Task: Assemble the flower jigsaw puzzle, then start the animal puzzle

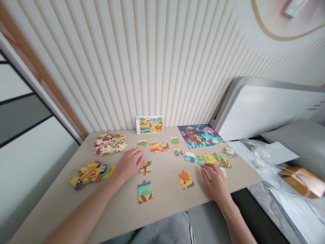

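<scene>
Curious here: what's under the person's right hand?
The right hand rests on the beige tabletop; a pale scrap, probably a puzzle piece, peeks out by its fingers. The palm hides the rest.

Partly hidden under the right hand (215, 183), one pale jigsaw piece (222, 171). Cut off by the right edge and blurred, a gold packet (302, 182). Overlapped and mostly covered, the far left heap (110, 143), too jumbled to count.

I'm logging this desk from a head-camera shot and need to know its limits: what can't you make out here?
Head view:
Pale puzzle piece: mostly covered by the fingers of the right hand.
Loose puzzle pieces at back left: overlapping, so lower ones are hidden.
Picture card: fine details too small.
Orange-gold packet: cut off by the right edge, blurred behind clear plastic.
</scene>
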A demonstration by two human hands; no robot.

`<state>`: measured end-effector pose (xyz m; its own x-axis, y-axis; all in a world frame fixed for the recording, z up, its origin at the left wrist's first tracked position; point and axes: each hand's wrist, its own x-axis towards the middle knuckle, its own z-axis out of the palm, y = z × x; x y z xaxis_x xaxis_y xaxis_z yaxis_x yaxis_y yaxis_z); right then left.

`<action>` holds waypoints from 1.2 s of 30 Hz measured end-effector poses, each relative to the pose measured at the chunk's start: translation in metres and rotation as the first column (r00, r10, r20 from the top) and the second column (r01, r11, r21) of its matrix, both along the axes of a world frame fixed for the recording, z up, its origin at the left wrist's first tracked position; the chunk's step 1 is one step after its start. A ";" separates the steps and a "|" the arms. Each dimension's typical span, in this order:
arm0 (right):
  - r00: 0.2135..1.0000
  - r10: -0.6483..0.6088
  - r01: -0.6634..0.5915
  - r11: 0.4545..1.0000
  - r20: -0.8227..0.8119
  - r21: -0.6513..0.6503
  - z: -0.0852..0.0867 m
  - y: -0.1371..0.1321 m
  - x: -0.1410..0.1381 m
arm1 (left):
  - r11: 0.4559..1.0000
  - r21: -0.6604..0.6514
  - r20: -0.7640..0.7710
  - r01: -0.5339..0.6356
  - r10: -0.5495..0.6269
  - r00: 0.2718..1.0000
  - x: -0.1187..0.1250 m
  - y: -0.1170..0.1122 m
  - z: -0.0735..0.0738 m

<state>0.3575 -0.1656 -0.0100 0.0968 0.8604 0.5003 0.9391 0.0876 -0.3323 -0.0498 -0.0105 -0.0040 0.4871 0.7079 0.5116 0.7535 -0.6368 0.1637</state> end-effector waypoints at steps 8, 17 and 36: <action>0.987 0.145 -0.125 0.960 0.064 -0.249 0.014 -0.009 -0.060 | 0.992 -0.068 -0.018 0.108 -0.109 0.994 0.013 -0.008 -0.001; 0.989 0.149 -0.145 0.957 -0.001 -0.251 0.002 -0.005 -0.068 | 0.984 -0.096 -0.008 0.148 -0.150 0.989 0.015 -0.010 -0.001; 0.800 0.593 -0.566 0.796 0.089 -0.215 0.023 0.165 -0.092 | 0.977 -0.084 -0.031 0.195 -0.198 0.980 0.021 -0.022 0.016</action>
<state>0.2660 -0.0005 0.0135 -0.5090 0.8030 0.3101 0.7675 0.5864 -0.2589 -0.0284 -0.0327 0.0119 0.6393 0.6342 0.4348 0.6218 -0.7591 0.1930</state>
